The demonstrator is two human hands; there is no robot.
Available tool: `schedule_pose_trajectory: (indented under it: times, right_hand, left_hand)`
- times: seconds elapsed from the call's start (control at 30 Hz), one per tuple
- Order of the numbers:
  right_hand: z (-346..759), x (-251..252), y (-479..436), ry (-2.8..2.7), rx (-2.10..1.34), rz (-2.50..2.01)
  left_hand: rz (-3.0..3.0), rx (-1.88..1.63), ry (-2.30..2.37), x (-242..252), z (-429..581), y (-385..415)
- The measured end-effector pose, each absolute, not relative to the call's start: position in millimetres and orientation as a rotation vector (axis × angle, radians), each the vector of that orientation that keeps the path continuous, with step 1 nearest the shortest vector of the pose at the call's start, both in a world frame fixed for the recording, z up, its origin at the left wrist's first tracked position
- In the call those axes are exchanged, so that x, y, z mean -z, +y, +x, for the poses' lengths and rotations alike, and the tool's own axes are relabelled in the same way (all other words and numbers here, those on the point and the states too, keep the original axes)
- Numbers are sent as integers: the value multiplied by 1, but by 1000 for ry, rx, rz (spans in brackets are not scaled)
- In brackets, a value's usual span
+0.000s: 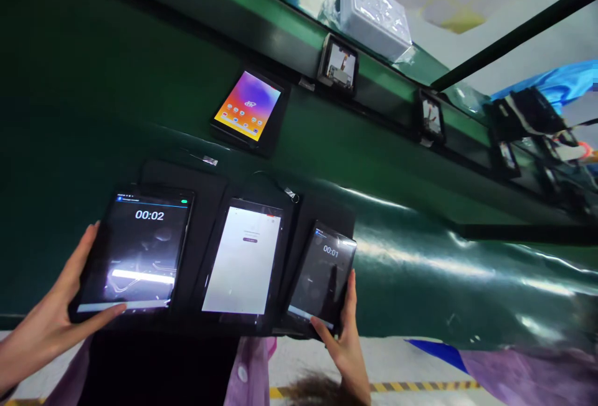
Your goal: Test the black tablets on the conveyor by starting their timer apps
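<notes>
bare hands: 2 (51, 319) (343, 337) | black flat tablets with lit screens: 4 (137, 250) (243, 259) (323, 275) (249, 107) | small open-backed black devices on the green ledge: 3 (339, 65) (431, 118) (507, 157) | white plastic-wrapped box: 1 (374, 14)

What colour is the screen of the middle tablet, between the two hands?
White; the head view shows the middle tablet best.

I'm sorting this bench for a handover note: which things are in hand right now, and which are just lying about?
In hand:
- dark tablet showing 00:02, gripped by the left hand
- dark tablet showing 00:01, gripped by the right hand

Lying about:
- white-screened tablet between them
- tablet with a colourful orange-purple screen
- white wrapped box
</notes>
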State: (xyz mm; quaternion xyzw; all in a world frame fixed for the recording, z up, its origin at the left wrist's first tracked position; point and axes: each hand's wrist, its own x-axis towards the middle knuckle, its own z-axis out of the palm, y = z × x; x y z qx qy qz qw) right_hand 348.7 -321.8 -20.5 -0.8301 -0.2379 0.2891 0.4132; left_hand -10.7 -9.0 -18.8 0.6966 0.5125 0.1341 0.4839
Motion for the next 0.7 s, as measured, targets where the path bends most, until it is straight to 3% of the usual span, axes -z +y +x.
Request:
schedule_pose_trajectory:
  times: [0.7]
  right_hand:
    - [351, 17, -323, -556, -719, -2023]
  left_hand:
    - [1780, -284, 1299, 25, -19, -8]
